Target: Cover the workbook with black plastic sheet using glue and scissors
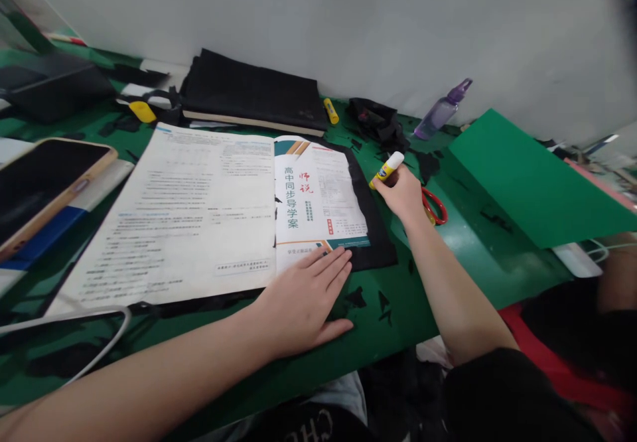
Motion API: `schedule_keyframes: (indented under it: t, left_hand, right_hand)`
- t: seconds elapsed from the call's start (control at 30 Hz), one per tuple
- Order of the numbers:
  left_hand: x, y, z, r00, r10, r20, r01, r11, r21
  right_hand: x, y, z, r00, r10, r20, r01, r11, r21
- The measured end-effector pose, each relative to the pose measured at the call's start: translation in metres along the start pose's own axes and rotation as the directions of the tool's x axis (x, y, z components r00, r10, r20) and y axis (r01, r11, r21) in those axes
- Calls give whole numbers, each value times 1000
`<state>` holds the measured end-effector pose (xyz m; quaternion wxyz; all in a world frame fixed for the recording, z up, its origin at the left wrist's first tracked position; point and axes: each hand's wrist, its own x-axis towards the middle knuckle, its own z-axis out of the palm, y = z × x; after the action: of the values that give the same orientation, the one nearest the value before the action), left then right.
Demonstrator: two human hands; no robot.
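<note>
My left hand (301, 299) lies flat with fingers stretched across the bottom edge of an open workbook (199, 210). Beneath it is a printed page with green and red Chinese lettering (318, 190), its right edge uneven. Black sheet material (381, 236) sticks out past the page on the right. My right hand (401, 193) is closed around a yellow glue stick with a white end (388, 168), held just right of the black sheet. Red-handled scissors (436, 207) lie beside that hand, their blades hidden.
A large black-covered book (253, 93) lies behind the workbook. Near the wall are a yellow tube (331, 111), crumpled black material (378, 123) and a purple spray bottle (442, 110). A green board (537, 183) stands at right, a phone (50, 183) at left. Black scraps litter the green table.
</note>
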<state>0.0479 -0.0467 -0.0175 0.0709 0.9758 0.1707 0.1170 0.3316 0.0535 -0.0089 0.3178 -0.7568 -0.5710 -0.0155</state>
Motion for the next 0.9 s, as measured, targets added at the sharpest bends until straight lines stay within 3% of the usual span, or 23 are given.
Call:
schedule_keyframes:
  t: [0.17,0.43,0.6,0.67,0.77,0.9]
  left_hand:
    - [1,-1,-1,1000,-6,14,6,1000,-16]
    - [2,3,-4,995,-29,-96,36,997,65]
    - [4,0,-11,979,25,-201,-12,998,64]
    - [5,-2,-14,969,16,-247,-8,999,34]
    - [7,-2,-16,965,-12,-261,23,999,41]
    - [14,2,-15,986,-47,-159,64,993,102]
  right_hand:
    - [1,-1,-2,999,27,38,-27,1000,-5]
    - [-1,-4,-6,999,31,-40,-27,995,96]
    - [0,-8,-10,995,25,-93,-10,988,153]
    - [0,-10,-14,992,14,-122,12,978,209]
    - [-2,-17,-23,997,-30,-65,51,934,353]
    - [-9,-28,-34,998,-67,11,48,811,583]
